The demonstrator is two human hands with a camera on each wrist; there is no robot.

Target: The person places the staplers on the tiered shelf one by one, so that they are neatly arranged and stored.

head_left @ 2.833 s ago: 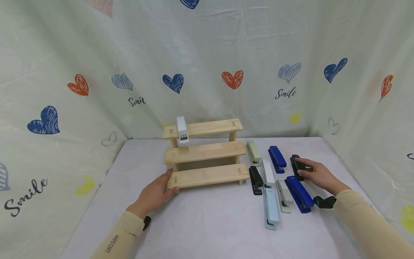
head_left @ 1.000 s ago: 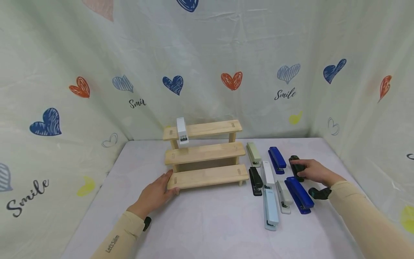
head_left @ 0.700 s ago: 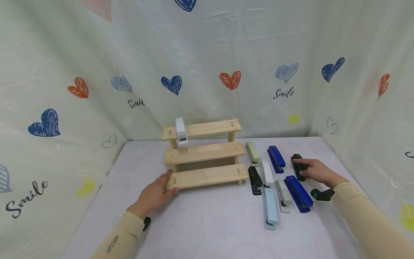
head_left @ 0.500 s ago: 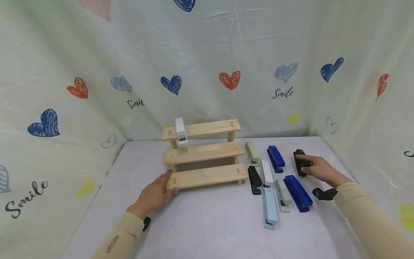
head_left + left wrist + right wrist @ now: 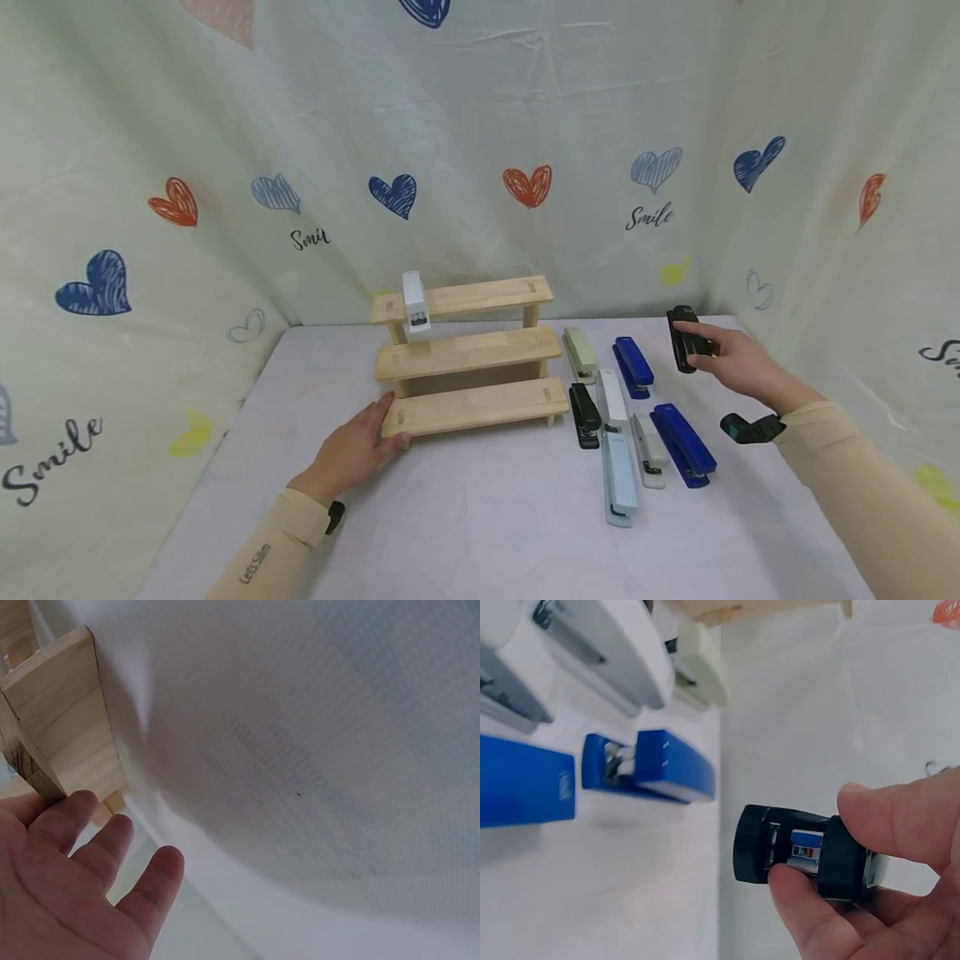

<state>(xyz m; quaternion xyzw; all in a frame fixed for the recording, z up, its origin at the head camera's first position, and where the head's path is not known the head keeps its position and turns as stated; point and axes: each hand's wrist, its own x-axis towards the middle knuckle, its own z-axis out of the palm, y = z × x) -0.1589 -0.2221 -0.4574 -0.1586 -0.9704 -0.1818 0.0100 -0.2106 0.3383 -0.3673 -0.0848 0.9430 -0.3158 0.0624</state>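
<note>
- In the head view, we see a three-tier wooden rack (image 5: 468,353) on the counter (image 5: 480,533); a white stapler (image 5: 416,300) sits at the left end of its top tier.
- There, the left hand (image 5: 348,454) rests against the left front corner of the rack's lowest tier; its grip is slack, the fingers relaxed.
- We find the black stapler (image 5: 681,337) well to the right of the rack, in the grip of the right hand (image 5: 738,367), which grasps it between thumb and fingers.
- Just right of the rack we see a pale green stapler (image 5: 580,354) and a second black stapler (image 5: 585,415); farther right lie a small blue stapler (image 5: 633,365) and a large blue stapler (image 5: 684,443).
- In the left wrist view, we see three loosely stretched fingers beside the rack's end.
- In the right wrist view, the right thumb and fingers hold opposite sides of the black stapler; part of the rack shows at the upper edge.
</note>
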